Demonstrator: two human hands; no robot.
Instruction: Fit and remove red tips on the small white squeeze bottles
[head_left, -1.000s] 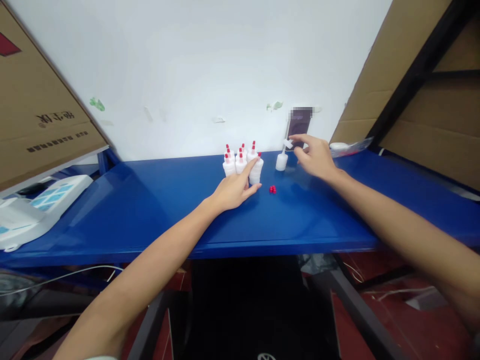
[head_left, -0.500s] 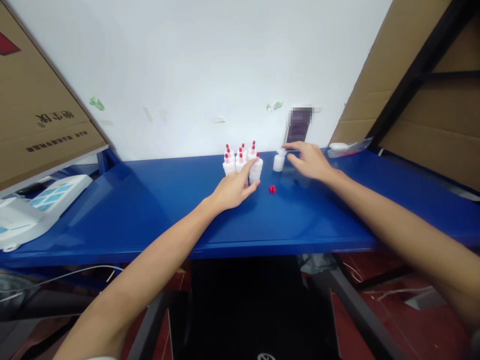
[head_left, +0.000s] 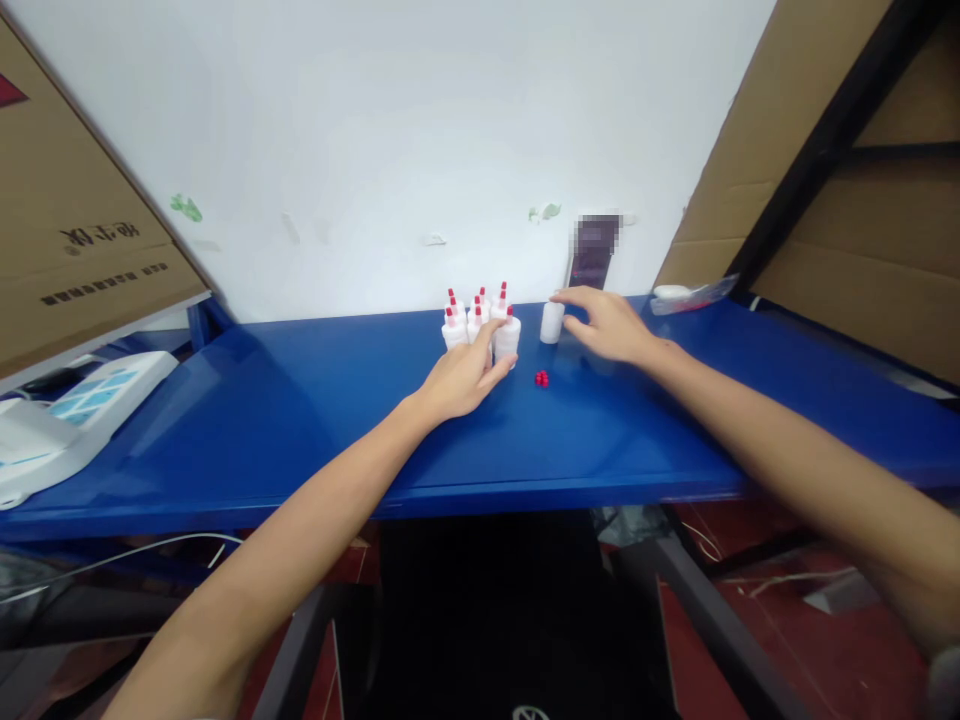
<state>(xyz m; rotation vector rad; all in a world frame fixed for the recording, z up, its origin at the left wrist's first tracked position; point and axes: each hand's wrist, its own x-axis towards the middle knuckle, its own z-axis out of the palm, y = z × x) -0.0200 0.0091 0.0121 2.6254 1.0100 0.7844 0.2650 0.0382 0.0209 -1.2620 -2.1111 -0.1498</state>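
Observation:
Several white squeeze bottles (head_left: 455, 333) with red-tipped nozzles stand in a tight group near the wall. My left hand (head_left: 466, 372) is closed around the front right squeeze bottle (head_left: 508, 340), its index finger along the upper side and its thumb low in front. To the right, another white bottle (head_left: 551, 325) stands apart, with no red tip visible. My right hand (head_left: 611, 325) has its index finger stretched over the top of that bottle and its thumb beside it, the two apart. A few small red caps (head_left: 542, 379) lie on the blue table (head_left: 337, 400) between the hands.
A dark phone-like panel (head_left: 592, 255) leans against the wall behind my right hand. A clear plastic packet (head_left: 694, 296) lies at the back right. A white device with blue panels (head_left: 97, 410) rests at the left, beneath a cardboard box (head_left: 67, 190).
My right hand has moved slightly left, so its index finger now reaches over the lone bottle's top. My left hand stays on its bottle. The whole view has shifted a little.

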